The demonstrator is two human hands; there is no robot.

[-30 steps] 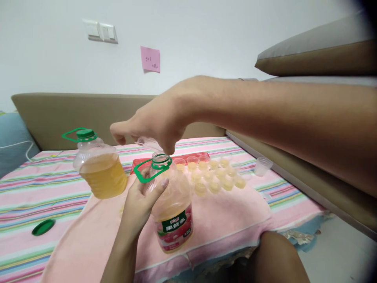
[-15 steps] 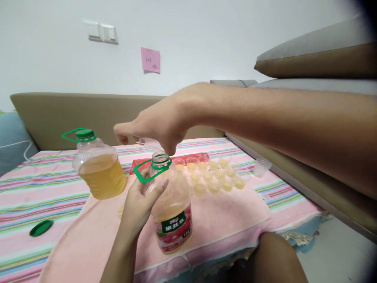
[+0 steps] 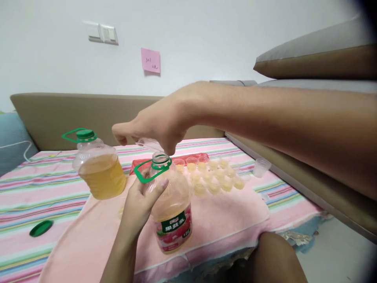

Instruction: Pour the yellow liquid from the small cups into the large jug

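Observation:
A large clear plastic juice bottle (image 3: 172, 196) stands uncapped on the pink towel (image 3: 229, 214), a green carry ring round its neck. My left hand (image 3: 143, 200) is closed on the bottle's upper side, thumb in front and fingers behind. Just above the open mouth, my right hand (image 3: 159, 124) grips a clear plastic cup (image 3: 150, 144), tipped over the bottle; the hand hides much of it. Several small clear cups of pale yellow liquid (image 3: 214, 186) are grouped on the towel to the bottle's right.
A second, capped bottle (image 3: 103, 177) of yellow liquid stands at left. A green lid (image 3: 41, 228) lies on the striped sheet (image 3: 20, 200). Stacked empty cups (image 3: 261, 168) are at right. Behind the small cups lies a red packet (image 3: 138, 165). Grey cushions (image 3: 318, 55) rise at upper right.
Almost nothing differs. My right hand and the tipped cup have shifted very slightly left; my left hand and the bottle keep their places.

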